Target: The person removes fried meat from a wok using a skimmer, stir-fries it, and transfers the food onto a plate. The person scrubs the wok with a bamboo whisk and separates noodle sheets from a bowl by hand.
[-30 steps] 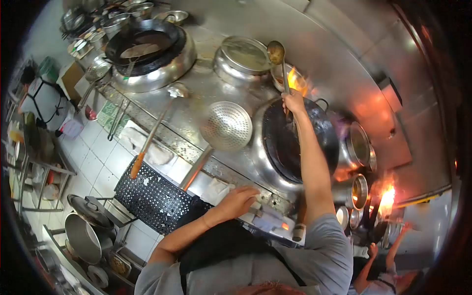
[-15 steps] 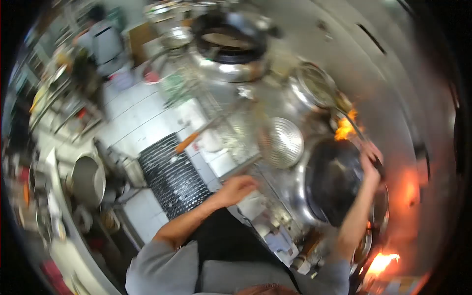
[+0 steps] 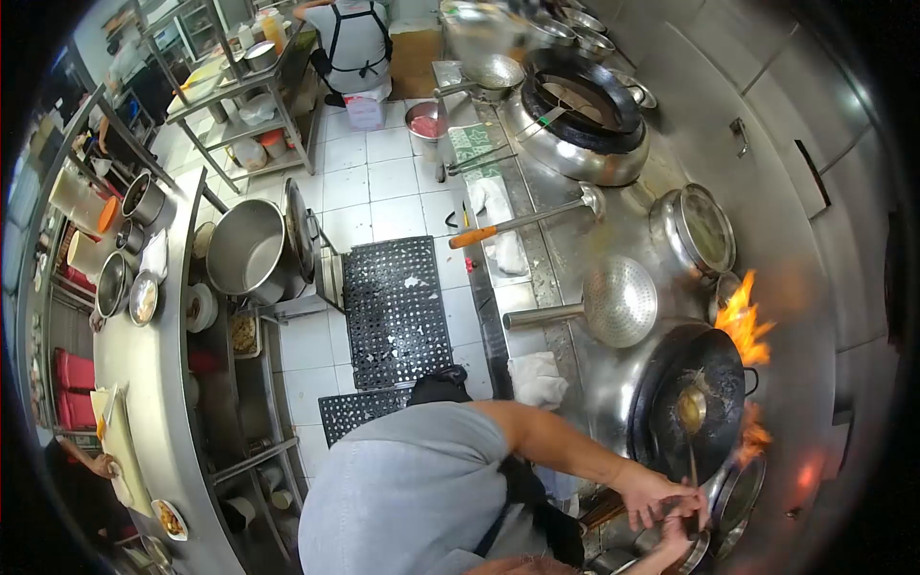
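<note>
A ladle [image 3: 692, 410] rests its bowl inside the black wok [image 3: 725, 369], over a little yellowish liquid. Its handle runs back toward me. My right hand [image 3: 678, 539] is closed around the dark end of that handle. Just in front, my left hand [image 3: 655, 492] reaches across with its fingers curled at the same handle, so both hands meet there. The hands overlap, and part of the grip is hidden. Flames [image 3: 744, 321] rise beside the wok's far rim.
A perforated strainer [image 3: 621, 302] and an orange-handled ladle [image 3: 522, 228] lie on the steel range. A second wok [image 3: 628, 101] sits farther up. A lidded pot [image 3: 707, 230] stands near the wall. Behind are a black floor mat [image 3: 394, 311], a large pot [image 3: 247, 251] and a seated person [image 3: 353, 43].
My left hand has swung across to the ladle handle beside my right hand. The right hand has drawn back toward me, and the ladle's bowl now lies in the wok. The view has turned.
</note>
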{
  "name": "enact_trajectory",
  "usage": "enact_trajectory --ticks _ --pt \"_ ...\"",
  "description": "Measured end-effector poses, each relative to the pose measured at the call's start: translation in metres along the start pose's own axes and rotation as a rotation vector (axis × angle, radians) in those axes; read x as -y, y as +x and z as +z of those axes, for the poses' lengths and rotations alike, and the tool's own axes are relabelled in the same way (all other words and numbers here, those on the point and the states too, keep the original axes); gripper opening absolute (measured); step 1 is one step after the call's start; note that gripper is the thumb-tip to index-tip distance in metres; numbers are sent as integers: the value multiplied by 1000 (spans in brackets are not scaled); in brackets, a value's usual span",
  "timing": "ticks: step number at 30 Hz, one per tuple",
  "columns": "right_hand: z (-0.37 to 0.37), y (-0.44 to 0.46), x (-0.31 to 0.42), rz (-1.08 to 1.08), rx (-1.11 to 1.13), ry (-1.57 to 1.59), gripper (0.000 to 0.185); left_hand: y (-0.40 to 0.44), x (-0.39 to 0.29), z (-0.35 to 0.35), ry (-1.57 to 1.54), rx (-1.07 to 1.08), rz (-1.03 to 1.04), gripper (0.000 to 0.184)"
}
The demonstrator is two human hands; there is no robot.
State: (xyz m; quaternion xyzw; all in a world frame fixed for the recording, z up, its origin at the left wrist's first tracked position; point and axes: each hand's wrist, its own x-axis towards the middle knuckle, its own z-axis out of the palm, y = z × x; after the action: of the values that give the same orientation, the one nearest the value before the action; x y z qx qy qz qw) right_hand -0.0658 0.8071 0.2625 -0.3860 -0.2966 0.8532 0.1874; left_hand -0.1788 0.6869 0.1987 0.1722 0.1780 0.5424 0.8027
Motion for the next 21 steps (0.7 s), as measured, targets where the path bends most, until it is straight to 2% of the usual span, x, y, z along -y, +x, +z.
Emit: enact_trajectory --ticks 1,3,4,7,8,11,17,18,21 --pt "3 -3 -27 -79 -62 -107 35 30 4 -10 -14 -9 76 56" --pt "-5 -10 -67 -88 -67 -189 35 80 17 -35 -38 -19 220 55" --pt "-8 -12 -81 -84 -60 -202 35 68 10 -29 -22 -149 209 58" --pt "-13 -15 -111 -85 -44 -247 36 32 -3 -12 -262 -295 216 38" --pt "-13 -14 -118 -81 -42 -267 36 36 -6 -17 -365 -276 214 34" --pt "-12 -9 -125 -81 -38 -308 36 33 -14 -31 -384 -300 301 31" --pt "-13 -11 -125 -101 -73 -365 36 10 -23 -57 -502 -289 318 24" --pt "-13 -13 -124 -108 -84 -371 36 -3 -28 -59 -483 -337 235 24" --pt "-18 -16 -118 -135 -104 -377 37 -47 -26 -61 -540 -277 385 25"
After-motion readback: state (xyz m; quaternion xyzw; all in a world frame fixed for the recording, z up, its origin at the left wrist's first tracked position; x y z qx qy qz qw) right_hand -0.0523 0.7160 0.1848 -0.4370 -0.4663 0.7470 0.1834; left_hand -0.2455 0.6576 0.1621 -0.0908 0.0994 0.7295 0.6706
